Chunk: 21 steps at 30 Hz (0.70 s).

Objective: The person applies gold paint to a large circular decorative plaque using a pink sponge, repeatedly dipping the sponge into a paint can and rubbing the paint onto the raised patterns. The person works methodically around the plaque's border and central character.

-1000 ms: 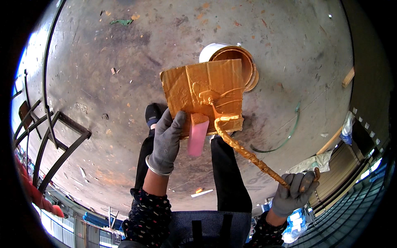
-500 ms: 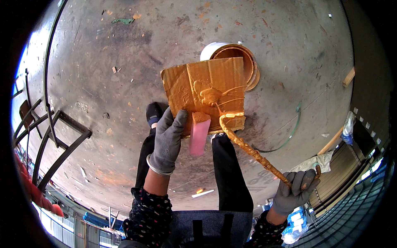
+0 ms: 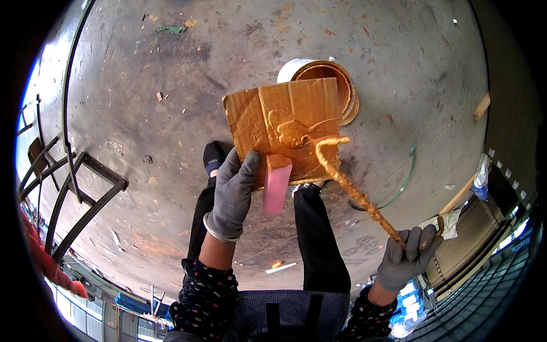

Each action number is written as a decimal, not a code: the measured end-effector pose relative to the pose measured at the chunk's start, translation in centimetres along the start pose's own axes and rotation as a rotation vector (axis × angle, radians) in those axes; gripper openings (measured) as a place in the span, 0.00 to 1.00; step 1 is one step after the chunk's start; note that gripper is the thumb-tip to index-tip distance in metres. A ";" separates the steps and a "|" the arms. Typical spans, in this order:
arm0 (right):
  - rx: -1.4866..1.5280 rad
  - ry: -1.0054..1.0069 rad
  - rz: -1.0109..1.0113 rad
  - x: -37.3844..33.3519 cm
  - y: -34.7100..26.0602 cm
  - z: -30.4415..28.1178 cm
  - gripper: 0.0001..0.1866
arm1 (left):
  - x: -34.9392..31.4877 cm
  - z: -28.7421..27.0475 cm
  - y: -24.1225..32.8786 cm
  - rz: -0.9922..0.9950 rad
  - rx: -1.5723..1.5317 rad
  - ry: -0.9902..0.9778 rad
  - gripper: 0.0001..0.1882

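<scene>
My left hand (image 3: 235, 194), in a grey work glove, grips the lower left edge of a piece of cardboard (image 3: 307, 100) smeared with gold-orange paint. A thick puddle of paint (image 3: 292, 134) lies at the cardboard's middle. Beside my left thumb, a pink sponge block (image 3: 277, 191) rests against the lower edge, its upper end coated in paint. My right hand (image 3: 407, 256), gloved too, is closed round a paint-covered bent stick (image 3: 364, 204). The stick's hooked tip hangs over the cardboard's right edge, and a strand of paint shows near the puddle.
Behind the cardboard, a white paint bucket (image 3: 343, 80) with an orange-coated inside is partly hidden. Black metal frames (image 3: 97, 171) stand at the left. A thin green hose (image 3: 407, 179) lies on the concrete floor to the right. Scraps dot the floor.
The stick's hooked tip has moved up and right, from the cardboard's lower right part to its right edge. My right hand has risen slightly. The paint puddle has spread a little.
</scene>
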State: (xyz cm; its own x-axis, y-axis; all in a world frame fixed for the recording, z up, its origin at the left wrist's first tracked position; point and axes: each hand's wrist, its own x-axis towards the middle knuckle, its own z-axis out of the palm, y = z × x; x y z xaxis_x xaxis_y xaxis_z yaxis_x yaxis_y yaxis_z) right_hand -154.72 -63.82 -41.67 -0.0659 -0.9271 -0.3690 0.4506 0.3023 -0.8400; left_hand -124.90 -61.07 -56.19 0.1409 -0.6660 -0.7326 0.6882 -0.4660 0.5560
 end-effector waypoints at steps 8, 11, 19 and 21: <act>-0.032 0.180 -0.001 3.2 2.8 -0.7 0.11 | -0.1 -1.1 -0.4 -0.050 -0.003 0.040 0.23; -0.223 0.585 0.030 7.4 7.8 -0.6 0.13 | -0.2 -1.0 -0.7 -0.021 -0.019 0.020 0.23; -0.289 0.308 0.270 16.7 21.1 -6.2 0.19 | -0.2 0.0 -0.4 -0.038 0.064 0.035 0.24; -0.269 0.352 0.247 15.6 20.1 -6.2 0.12 | -0.4 0.4 0.3 -0.047 0.042 0.046 0.24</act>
State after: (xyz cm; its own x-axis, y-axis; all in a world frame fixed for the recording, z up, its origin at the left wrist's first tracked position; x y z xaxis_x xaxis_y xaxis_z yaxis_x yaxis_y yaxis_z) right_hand -152.23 -70.87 -66.80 -0.3031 -0.7036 -0.6427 0.2488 0.5926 -0.7661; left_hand -125.01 -61.18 -55.59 0.1422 -0.6159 -0.7749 0.6645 -0.5208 0.5359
